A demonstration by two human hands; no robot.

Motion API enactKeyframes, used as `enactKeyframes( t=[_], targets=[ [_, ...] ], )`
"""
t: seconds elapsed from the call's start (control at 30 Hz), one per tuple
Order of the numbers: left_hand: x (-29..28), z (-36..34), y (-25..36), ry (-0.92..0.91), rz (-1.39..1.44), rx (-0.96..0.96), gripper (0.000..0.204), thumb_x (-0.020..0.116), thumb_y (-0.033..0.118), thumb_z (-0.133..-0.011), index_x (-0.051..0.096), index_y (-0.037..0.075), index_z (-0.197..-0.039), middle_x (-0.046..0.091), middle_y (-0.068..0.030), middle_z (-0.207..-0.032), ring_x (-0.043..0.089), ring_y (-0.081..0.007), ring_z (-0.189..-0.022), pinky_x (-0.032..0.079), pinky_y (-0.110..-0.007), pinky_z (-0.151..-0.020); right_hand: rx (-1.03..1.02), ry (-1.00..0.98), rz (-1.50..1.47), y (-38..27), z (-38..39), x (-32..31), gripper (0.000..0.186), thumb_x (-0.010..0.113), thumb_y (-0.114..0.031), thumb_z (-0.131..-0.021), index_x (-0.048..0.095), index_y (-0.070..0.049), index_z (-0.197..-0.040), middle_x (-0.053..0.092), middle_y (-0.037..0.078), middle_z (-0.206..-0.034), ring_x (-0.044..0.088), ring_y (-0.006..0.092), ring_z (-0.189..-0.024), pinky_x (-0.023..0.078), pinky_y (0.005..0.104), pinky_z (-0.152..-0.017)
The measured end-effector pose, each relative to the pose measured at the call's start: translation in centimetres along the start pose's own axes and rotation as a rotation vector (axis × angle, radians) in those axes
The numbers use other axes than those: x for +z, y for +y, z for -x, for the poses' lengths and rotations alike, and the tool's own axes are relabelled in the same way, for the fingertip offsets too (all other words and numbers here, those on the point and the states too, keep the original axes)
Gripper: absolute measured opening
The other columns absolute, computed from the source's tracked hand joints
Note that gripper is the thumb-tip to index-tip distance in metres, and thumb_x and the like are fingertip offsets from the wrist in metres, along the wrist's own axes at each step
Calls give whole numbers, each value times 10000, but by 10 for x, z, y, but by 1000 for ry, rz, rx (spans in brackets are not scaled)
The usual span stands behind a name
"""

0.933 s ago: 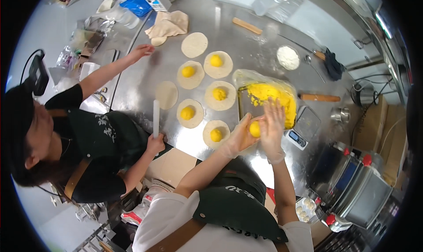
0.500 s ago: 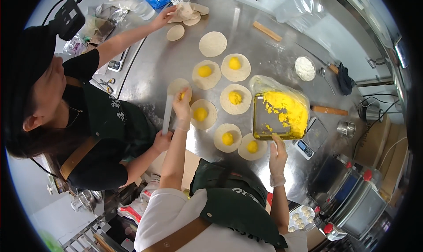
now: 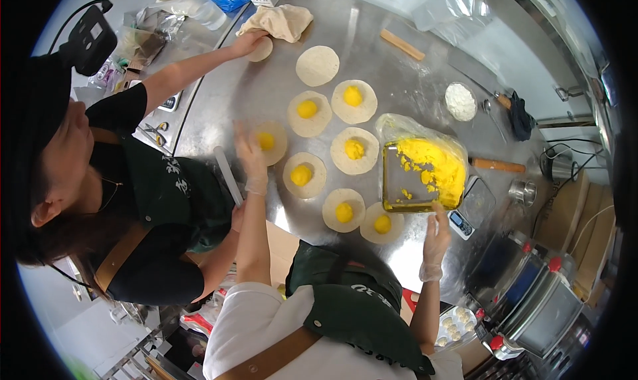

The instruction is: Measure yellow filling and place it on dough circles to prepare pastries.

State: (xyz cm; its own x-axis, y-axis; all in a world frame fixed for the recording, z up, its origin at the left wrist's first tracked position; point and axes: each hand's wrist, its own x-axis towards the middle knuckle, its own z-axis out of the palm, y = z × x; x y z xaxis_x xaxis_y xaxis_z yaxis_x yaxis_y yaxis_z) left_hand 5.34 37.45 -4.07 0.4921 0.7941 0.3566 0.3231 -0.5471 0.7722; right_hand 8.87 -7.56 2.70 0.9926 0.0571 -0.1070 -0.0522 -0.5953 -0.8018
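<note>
My left hand [image 3: 251,157], in a clear glove and smeared by motion, is at the left edge of a dough round [image 3: 278,155] with a lump of yellow filling [image 3: 265,140] on it. Its fingers are too blurred to read. My gloved right hand [image 3: 435,237] is open by the near right corner of a glass tray [image 3: 415,207], fingers stretched toward its rim. Crumbly yellow filling [image 3: 442,170] lies heaped in that tray. Several more dough rounds bear yellow lumps, such as the near one [image 3: 343,212]; the far round [image 3: 317,66] is bare.
A co-worker at the left holds a translucent rod [image 3: 228,175] and reaches to a small dough disc [image 3: 260,49] beside a beige cloth [image 3: 282,22]. Beyond the tray are a bowl of white powder [image 3: 460,102], a wooden stick [image 3: 402,45], a rolling pin [image 3: 497,165] and a scale [image 3: 461,224].
My left hand has drawn left off the yellow lump, now uncovered on its round. My right hand has shifted right along the tray. The co-worker's far hand has moved from the cloth to the small disc.
</note>
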Motion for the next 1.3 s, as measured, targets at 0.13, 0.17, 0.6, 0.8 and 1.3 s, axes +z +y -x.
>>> enactKeyframes(
  t=[0.13, 0.17, 0.6, 0.8, 1.3],
  targets=[
    [14, 41, 61, -188, 138, -108, 352, 536, 76, -930, 560, 26, -1277, 565, -188, -1273, 552, -322, -1159, 428, -375, -974, 103, 33, -31, 17, -24, 9, 290, 625, -84, -902, 609, 15, -1174, 639, 139, -1190, 595, 236, -1100, 452, 346, -945],
    [23, 60, 86, -319, 170, -98, 329, 543, 80, -927, 573, 23, -1249, 601, -180, -1204, 593, -318, -1088, 461, -366, -924, -34, 46, 75, 24, -32, 21, 301, 639, -70, -880, 607, 6, -1169, 638, 152, -1175, 601, 262, -1089, 462, 351, -932],
    [104, 195, 145, -959, -133, -110, 774, 586, 112, -853, 179, 69, -1510, 521, -258, -1253, 620, -433, -910, 529, -482, -747, -618, 75, 660, 3, -126, 105, 467, 601, -55, -769, 553, 32, -1226, 612, 166, -1090, 602, 304, -1016, 493, 358, -913],
    [105, 201, 124, -871, -86, -36, 664, 587, 101, -851, 315, 24, -1452, 570, -271, -1116, 626, -431, -849, 524, -476, -709, -539, -22, 754, 2, -127, 124, 323, 642, -132, -749, 600, -40, -1056, 587, 100, -937, 592, 252, -915, 498, 326, -777],
    [118, 189, 159, -778, -158, 216, 644, 650, 182, -866, 373, -10, -1414, 513, -286, -1243, 513, -437, -1138, 428, -461, -976, -245, -46, 604, 45, -77, 84, 342, 571, -133, -819, 606, -19, -1139, 625, 168, -1117, 588, 326, -1075, 497, 408, -904]
  ],
)
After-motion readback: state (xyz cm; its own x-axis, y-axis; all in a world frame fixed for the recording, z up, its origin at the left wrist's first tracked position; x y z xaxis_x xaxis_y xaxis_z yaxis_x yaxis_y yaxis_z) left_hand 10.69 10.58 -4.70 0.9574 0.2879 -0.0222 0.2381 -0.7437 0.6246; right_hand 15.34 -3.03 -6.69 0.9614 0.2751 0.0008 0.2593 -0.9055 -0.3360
